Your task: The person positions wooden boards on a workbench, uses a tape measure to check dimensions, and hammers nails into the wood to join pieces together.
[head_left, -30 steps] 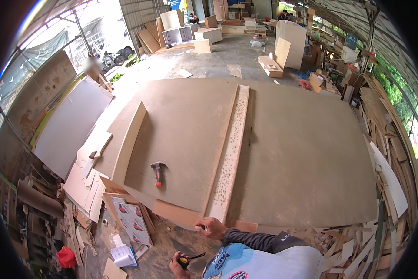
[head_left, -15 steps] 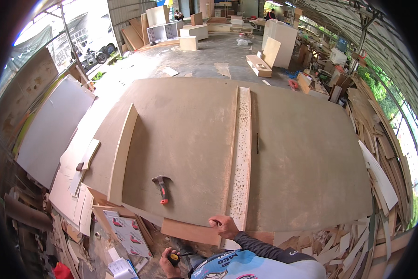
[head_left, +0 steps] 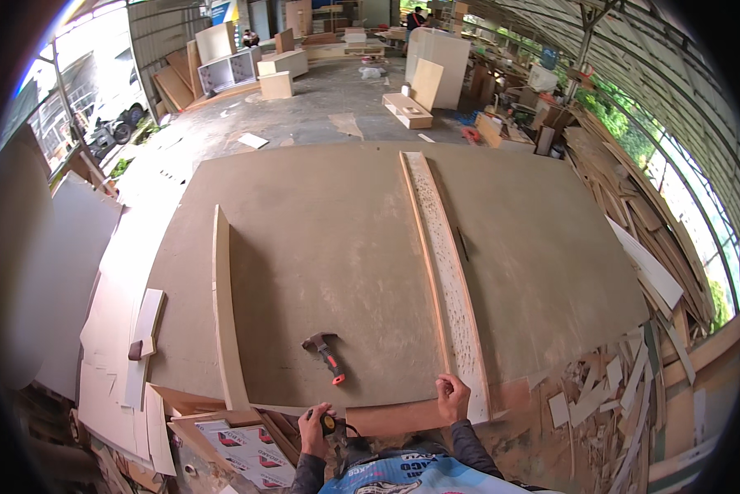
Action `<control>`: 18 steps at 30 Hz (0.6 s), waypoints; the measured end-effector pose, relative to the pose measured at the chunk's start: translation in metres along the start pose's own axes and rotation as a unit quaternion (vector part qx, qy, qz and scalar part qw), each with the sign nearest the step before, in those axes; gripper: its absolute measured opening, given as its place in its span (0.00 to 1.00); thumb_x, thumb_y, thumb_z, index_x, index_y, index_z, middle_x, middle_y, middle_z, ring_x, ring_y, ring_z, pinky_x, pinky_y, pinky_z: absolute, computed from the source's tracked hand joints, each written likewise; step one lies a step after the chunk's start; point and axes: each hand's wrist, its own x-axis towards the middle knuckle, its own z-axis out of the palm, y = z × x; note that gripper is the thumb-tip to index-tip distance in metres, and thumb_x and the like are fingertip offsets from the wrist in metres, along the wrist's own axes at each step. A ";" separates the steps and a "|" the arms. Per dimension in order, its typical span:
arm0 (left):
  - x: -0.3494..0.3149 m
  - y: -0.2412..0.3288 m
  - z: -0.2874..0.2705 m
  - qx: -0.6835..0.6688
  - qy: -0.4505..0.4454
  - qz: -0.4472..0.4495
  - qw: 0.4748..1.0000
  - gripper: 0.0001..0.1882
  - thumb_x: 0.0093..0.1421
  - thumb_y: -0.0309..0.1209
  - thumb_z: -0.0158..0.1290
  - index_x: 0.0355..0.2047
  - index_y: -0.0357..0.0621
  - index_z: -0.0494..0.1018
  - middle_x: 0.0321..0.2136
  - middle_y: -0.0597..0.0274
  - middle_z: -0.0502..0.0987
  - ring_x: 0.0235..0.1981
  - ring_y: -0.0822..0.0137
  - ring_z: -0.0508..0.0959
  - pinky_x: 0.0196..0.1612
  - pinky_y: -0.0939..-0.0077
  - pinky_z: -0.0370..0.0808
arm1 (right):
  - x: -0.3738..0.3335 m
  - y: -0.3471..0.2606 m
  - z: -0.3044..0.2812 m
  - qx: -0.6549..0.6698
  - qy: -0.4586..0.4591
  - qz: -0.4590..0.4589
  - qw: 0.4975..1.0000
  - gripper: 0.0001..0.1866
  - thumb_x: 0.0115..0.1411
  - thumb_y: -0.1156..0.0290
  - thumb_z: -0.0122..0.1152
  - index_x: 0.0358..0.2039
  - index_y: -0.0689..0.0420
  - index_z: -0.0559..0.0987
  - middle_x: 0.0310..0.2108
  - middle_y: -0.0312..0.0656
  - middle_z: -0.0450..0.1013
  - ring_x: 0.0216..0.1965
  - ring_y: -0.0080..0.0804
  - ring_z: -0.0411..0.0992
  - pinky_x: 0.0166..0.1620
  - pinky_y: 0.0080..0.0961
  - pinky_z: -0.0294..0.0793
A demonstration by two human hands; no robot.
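Observation:
My left hand (head_left: 311,421) is at the table's near edge, closed around a small black and yellow tape measure (head_left: 329,424). To its right, my right hand (head_left: 452,399) has its fingers curled together beside the near end of a long white speckled board (head_left: 447,267) with wooden edge strips. Whether those fingers grip anything is too small to tell. A claw hammer (head_left: 326,356) with a black and red handle lies on the large brown table (head_left: 329,247), beyond my hands. A thin dark pencil-like stick (head_left: 462,244) lies right of the speckled board.
On the left, a narrow pale plank (head_left: 223,305) stands on edge. A dark-handled block (head_left: 141,350) rests on white strips beside it. Scrap wood (head_left: 613,403) heaps up at the right, under the table edge. Cabinet pieces (head_left: 440,70) stand on the floor beyond.
My left hand has come up and forward with the tape measure, to the table's near edge. My right hand has shifted right along with the board's near end in view. The whole view has turned.

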 end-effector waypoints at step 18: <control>0.060 0.008 0.009 0.068 -0.029 0.003 0.997 0.08 0.58 0.29 0.58 0.33 0.34 0.76 0.23 0.60 0.76 0.22 0.66 0.77 0.27 0.72 0.76 | -0.028 0.084 -0.073 -0.041 0.286 0.034 0.957 0.06 0.57 0.80 0.58 0.36 0.62 0.79 0.30 0.42 0.75 0.28 0.29 0.73 0.29 0.25 0.71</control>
